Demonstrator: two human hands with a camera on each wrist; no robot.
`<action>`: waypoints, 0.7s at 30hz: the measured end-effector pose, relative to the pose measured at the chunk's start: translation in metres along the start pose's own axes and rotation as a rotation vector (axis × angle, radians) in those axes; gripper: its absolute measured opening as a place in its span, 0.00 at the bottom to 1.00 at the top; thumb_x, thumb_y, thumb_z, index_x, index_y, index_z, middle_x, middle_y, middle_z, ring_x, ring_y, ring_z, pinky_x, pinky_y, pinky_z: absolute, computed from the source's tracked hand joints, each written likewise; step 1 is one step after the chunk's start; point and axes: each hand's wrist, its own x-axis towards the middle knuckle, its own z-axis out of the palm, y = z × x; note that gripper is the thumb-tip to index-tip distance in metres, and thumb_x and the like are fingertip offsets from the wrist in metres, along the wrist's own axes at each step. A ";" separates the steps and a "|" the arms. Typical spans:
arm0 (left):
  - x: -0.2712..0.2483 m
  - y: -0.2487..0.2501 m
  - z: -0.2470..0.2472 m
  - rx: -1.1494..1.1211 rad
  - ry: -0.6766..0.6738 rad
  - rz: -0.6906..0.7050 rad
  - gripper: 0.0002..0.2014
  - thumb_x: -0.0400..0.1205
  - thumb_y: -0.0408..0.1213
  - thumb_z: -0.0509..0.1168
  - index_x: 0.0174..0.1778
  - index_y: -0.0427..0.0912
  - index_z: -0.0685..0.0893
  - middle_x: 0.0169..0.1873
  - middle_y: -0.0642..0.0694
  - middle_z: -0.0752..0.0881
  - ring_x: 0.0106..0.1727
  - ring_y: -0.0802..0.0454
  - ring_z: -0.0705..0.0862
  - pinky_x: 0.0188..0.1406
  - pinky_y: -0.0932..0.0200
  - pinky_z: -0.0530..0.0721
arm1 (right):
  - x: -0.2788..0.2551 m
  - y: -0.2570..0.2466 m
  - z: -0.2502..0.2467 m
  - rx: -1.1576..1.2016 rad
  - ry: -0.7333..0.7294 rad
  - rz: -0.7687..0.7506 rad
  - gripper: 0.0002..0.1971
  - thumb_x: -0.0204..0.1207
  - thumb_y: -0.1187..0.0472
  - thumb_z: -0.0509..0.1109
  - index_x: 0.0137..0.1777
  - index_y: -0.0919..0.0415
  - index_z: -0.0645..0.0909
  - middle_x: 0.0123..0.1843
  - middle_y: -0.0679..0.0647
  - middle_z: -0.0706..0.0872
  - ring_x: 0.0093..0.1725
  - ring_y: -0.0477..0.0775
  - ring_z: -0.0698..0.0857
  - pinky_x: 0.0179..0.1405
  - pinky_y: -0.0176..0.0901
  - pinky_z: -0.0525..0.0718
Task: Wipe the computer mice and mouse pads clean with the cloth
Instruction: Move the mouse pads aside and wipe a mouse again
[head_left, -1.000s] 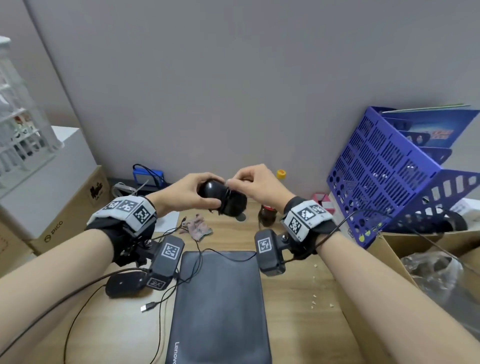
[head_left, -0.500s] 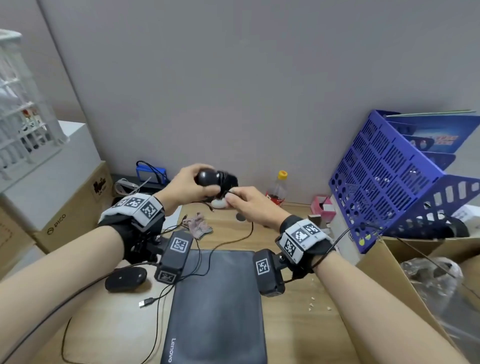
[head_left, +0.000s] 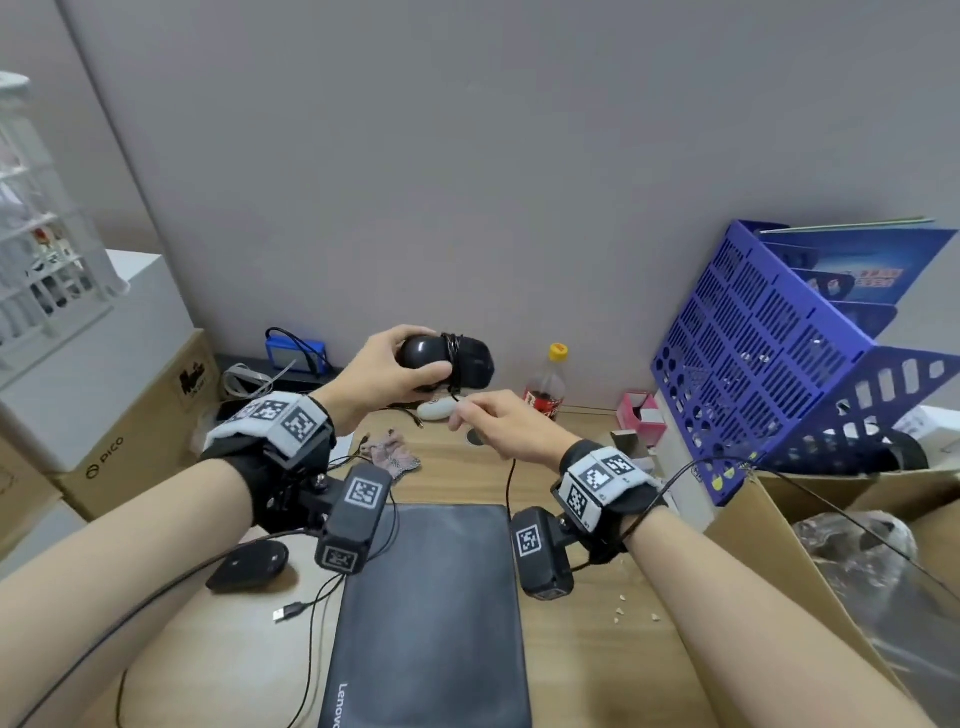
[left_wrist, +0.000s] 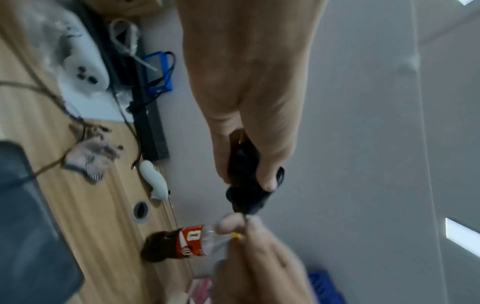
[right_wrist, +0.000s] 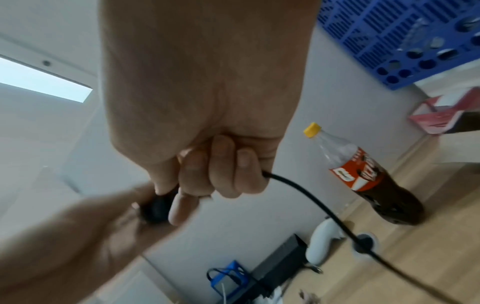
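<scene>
Two hands up over the table (head_left: 597, 670). Head view: left hand (head_left: 374, 374) grips black wired mouse (head_left: 447, 358) in the air, cable (head_left: 511, 483) wrapped around its middle. Right hand (head_left: 498, 423) pinches the loose cable just below it. Mouse looks like a light, glossy, rounded hard shell, likely slippery; best held by the flanks. Second black mouse (head_left: 249, 566) and dark matte mouse pad (head_left: 431, 613) lie flat on the table; crumpled pinkish cloth (head_left: 393, 454) beyond the pad, soft, untouched.
Left wrist view: blurred; left thumb and fingers (left_wrist: 267, 181) clamp the mouse sides, right fingertips pinch the cable under it.
Right wrist view: right fingers (right_wrist: 221, 170) curled around the thin, flexible cable, which trails down towards the table.
</scene>
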 end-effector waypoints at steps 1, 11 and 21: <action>0.001 -0.004 -0.002 0.140 0.040 0.027 0.23 0.74 0.36 0.79 0.64 0.48 0.82 0.56 0.43 0.87 0.55 0.48 0.89 0.55 0.49 0.90 | 0.001 -0.004 -0.005 -0.020 0.013 -0.029 0.14 0.83 0.55 0.61 0.41 0.54 0.85 0.24 0.43 0.78 0.24 0.38 0.74 0.26 0.34 0.73; -0.013 0.010 -0.012 -0.155 -0.591 -0.100 0.24 0.81 0.31 0.72 0.73 0.36 0.77 0.64 0.34 0.84 0.61 0.39 0.87 0.53 0.53 0.89 | -0.001 0.001 -0.028 0.239 0.189 -0.117 0.12 0.81 0.65 0.67 0.35 0.62 0.83 0.29 0.47 0.81 0.28 0.36 0.76 0.31 0.31 0.73; 0.000 0.006 0.010 0.204 -0.131 -0.042 0.19 0.76 0.31 0.76 0.63 0.42 0.83 0.56 0.37 0.87 0.54 0.43 0.90 0.50 0.50 0.91 | -0.003 0.002 -0.018 -0.110 0.048 -0.076 0.14 0.79 0.51 0.68 0.35 0.52 0.87 0.26 0.50 0.80 0.26 0.45 0.75 0.29 0.37 0.74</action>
